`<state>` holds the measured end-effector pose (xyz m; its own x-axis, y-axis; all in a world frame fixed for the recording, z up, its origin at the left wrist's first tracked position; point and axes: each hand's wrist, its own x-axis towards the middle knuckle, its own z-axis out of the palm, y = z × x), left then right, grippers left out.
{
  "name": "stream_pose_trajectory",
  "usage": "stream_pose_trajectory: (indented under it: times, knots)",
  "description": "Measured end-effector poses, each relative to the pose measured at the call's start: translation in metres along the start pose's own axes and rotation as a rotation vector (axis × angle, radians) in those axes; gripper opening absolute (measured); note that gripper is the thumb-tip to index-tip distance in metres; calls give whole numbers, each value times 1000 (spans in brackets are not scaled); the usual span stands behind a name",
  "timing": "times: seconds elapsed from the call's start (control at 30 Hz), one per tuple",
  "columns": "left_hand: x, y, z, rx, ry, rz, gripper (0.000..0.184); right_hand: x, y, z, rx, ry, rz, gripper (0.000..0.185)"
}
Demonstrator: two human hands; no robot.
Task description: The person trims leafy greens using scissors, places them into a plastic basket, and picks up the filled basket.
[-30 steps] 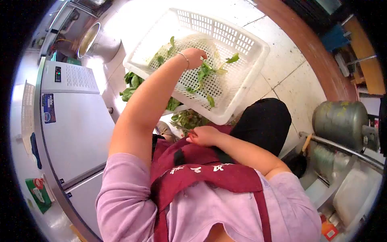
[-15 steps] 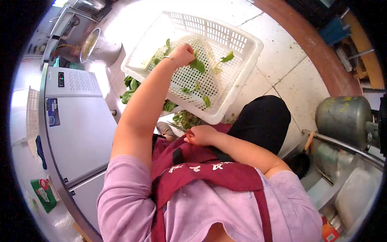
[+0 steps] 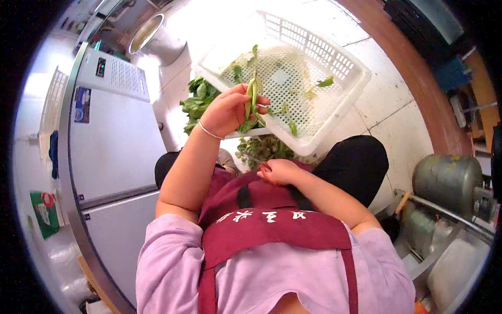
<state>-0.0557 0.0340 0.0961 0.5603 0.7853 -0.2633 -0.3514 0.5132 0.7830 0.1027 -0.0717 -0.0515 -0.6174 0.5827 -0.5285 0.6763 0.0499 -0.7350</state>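
Note:
My left hand (image 3: 226, 111), with a bracelet at its wrist, is closed on a green leafy vegetable stalk (image 3: 252, 97) above the near left edge of a white plastic basket (image 3: 334, 125). Low in front of the apron, my right hand (image 3: 282, 171) is wrapped around red-handled scissors (image 3: 265, 168); their thin blades are hard to make out. Several loose leaves, one a small sprig (image 3: 324, 82), lie in the basket. Beside it, partly under my left hand, are piled green leaves (image 3: 200, 104). Trimmed scraps (image 3: 266, 148) form a heap below the basket's near edge.
A white fridge-like cabinet (image 3: 115, 141) stands close on the left. Behind it is a large metal pot (image 3: 157, 42) on the tiled floor (image 3: 387, 99). To the right are a grey-green gas cylinder (image 3: 447, 177) and a metal rail (image 3: 449, 209).
My left hand has come back from inside the basket toward me, now with a stalk in it. My right hand stays low with the scissors. The view has shifted, so the surroundings appear displaced.

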Motion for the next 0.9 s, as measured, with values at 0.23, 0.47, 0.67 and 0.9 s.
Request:
stream_pose_trajectory:
  times: [0.23, 0.47, 0.67, 0.9]
  knots:
    - [-61, -25, -26, 16, 198, 142, 31, -7, -8, 3, 48, 50, -23, 48]
    - [-104, -60, -61, 548, 516, 98, 22, -6, -11, 13, 248, 54, -223, 41]
    - [-108, -102, -75, 792, 591, -50, 22, -1, -6, 26, 371, 37, -298, 37]
    - [-97, -124, -89, 982, 609, 1, 28, -9, -12, 19, 330, 17, -208, 38]
